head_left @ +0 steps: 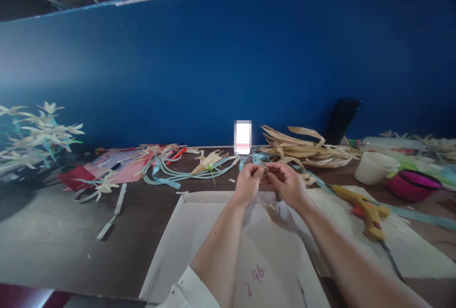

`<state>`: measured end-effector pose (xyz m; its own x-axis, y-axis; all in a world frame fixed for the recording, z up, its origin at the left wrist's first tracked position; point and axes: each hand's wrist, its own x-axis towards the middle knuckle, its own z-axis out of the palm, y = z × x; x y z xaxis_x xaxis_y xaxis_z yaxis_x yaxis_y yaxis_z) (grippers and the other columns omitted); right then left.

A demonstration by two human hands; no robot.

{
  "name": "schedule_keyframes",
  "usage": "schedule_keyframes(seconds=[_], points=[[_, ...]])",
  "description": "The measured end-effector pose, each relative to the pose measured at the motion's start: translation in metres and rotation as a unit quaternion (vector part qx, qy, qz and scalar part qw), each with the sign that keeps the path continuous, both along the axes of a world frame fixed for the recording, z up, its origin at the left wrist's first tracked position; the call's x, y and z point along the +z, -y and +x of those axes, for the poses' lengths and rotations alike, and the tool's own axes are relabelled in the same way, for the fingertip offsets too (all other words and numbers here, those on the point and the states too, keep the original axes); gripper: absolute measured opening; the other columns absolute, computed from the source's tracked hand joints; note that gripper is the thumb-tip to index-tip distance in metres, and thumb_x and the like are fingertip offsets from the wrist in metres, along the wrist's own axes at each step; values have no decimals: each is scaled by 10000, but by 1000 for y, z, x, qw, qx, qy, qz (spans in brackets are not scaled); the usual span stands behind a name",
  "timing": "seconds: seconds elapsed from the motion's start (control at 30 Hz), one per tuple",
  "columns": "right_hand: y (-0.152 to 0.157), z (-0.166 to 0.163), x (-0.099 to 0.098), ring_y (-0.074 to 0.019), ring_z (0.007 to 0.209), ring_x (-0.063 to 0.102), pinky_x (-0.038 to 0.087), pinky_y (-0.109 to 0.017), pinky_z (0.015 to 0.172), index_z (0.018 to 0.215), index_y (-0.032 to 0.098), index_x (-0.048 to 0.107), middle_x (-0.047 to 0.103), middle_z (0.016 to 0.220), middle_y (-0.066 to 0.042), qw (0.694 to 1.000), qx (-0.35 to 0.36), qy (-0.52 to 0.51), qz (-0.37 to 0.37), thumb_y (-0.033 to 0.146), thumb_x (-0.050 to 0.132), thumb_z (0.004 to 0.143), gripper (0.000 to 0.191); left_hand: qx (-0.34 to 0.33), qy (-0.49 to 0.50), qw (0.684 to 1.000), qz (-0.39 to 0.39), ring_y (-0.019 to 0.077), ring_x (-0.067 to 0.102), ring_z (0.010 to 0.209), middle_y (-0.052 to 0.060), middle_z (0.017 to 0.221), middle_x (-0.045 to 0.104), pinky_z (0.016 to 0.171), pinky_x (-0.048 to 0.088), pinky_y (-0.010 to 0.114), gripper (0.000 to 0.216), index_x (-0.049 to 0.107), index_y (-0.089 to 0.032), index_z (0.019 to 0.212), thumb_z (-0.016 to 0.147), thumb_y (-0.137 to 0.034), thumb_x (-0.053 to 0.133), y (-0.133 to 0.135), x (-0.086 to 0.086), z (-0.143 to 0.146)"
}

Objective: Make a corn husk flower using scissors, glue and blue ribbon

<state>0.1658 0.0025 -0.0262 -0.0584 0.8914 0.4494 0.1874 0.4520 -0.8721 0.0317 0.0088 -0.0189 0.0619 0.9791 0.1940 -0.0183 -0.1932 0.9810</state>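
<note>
Over the far edge of a shallow white box lid (199,227), my left hand (248,182) and my right hand (290,184) meet fingertip to fingertip. Both are closed in a pinch around something small and tan, too blurred and covered by fingers to name. Below them a pale, blurred scrap of husk (276,215) shows over the lid. Just behind my right hand lies a heap of dried corn husks (309,149). A husk flower (210,161) with a green base rests left of my hands, beside pale blue cords (185,175).
A yellow glue gun (366,208) lies on white paper at right, near a white cup (375,168) and a magenta pouch (413,185). White flowers (46,132) stand at far left. A lit screen (242,137) leans by the blue wall (199,70).
</note>
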Motion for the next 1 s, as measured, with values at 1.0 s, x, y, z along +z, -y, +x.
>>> schedule_keyframes(seconds=[1.0], points=[[-3, 7, 2, -195, 806, 595, 456, -299, 676, 859, 222, 675, 645, 846, -49, 973, -96, 185, 101, 299, 544, 794, 165, 91, -159, 973, 143, 128, 566, 746, 34, 819, 600, 686, 439, 250, 155, 527, -158, 883, 839, -303, 494, 1, -5, -6]])
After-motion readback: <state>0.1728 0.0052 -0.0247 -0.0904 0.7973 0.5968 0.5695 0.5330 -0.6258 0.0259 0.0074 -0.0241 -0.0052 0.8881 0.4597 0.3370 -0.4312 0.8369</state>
